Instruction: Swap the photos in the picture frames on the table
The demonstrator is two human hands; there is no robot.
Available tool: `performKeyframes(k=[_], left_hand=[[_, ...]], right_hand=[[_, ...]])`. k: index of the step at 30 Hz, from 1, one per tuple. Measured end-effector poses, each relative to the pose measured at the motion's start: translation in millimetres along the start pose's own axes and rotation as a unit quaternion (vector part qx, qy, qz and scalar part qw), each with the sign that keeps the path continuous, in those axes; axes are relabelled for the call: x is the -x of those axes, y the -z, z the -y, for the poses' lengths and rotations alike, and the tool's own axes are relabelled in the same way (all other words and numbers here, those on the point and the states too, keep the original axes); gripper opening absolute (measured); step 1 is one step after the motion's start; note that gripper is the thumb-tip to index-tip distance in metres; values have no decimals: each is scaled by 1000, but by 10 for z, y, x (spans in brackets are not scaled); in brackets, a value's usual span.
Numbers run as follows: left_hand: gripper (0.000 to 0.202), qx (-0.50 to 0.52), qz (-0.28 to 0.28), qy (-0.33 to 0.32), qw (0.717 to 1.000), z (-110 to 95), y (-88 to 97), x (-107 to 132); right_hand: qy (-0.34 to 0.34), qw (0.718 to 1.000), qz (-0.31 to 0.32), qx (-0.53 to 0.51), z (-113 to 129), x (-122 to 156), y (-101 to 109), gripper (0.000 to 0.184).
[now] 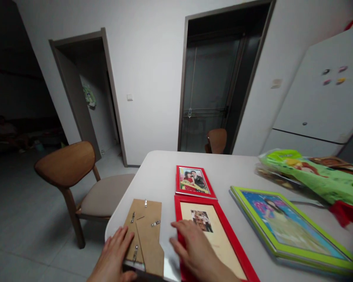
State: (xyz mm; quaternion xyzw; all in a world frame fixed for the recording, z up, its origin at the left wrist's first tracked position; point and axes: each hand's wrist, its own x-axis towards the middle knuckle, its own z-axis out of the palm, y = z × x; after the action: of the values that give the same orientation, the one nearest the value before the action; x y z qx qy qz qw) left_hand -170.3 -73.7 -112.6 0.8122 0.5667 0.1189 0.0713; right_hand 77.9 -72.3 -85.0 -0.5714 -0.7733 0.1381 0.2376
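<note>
My left hand lies flat with its fingers stretched out on the left edge of a brown frame backing board, which lies face down with metal clips showing. My right hand rests open on the left border of a large red photo frame with a small picture in its cream mat. A smaller red frame with a photo lies just behind it. A green-edged picture frame lies to the right.
The frames lie on a white table. A green plastic package sits at the far right. A wooden chair stands left of the table, another chair behind it. Two doorways and a white fridge lie beyond.
</note>
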Motion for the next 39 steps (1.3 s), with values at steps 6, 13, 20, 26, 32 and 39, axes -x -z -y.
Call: performKeyframes(k=[6, 13, 20, 26, 32, 39], left_hand=[[54, -14, -66, -30, 997, 224, -46, -1], [51, 41, -209, -122, 969, 147, -44, -51], [54, 140, -120, -215, 959, -954, -37, -263], [48, 135, -10, -168, 977, -1448, -259, -501], [36, 120, -6, -174, 977, -1414, -410, -571], [54, 120, -26, -240, 963, -1349, -419, -494]], right_hand=[[-5, 998, 42, -35, 571, -143, -495, 53], [-9, 991, 14, -130, 502, -67, -193, 62], [-81, 994, -1, -71, -253, 485, 448, 52], [-141, 989, -13, -32, -766, 702, 457, 46], [-110, 993, -31, 27, -821, 673, 313, 40], [-78, 995, -33, 47, -907, 555, 445, 34]])
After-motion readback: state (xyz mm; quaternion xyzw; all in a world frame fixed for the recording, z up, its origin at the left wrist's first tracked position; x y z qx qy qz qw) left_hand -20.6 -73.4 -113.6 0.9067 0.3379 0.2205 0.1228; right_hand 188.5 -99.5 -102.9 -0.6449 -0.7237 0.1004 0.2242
